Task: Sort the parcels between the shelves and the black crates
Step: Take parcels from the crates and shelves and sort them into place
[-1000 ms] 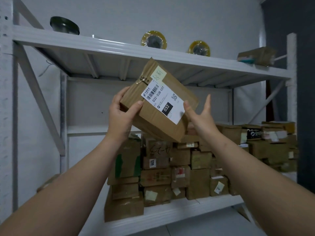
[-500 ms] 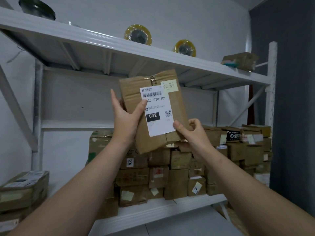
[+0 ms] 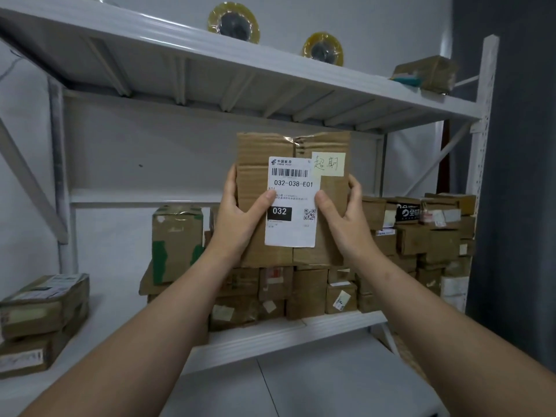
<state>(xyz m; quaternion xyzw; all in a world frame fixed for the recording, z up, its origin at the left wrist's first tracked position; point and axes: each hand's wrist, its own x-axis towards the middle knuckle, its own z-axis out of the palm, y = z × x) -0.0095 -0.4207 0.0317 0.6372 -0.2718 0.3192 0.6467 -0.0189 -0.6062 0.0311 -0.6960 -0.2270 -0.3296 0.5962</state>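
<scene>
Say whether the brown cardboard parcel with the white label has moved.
Yes: the brown cardboard parcel turned from tilted to upright, lower against the white metal upper shelf.

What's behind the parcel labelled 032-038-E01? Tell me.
Stacked cardboard parcels on the lower shelf show below and beside the held parcel; whatever lies directly behind it is covered.

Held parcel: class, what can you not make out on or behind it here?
Head view:
- Small print on label: too small, partly under left hand thumb.
- Back of parcel: faces away.
- Stacked boxes behind: partly blocked by parcel and right hand.
- Black crates: none in view.
</scene>
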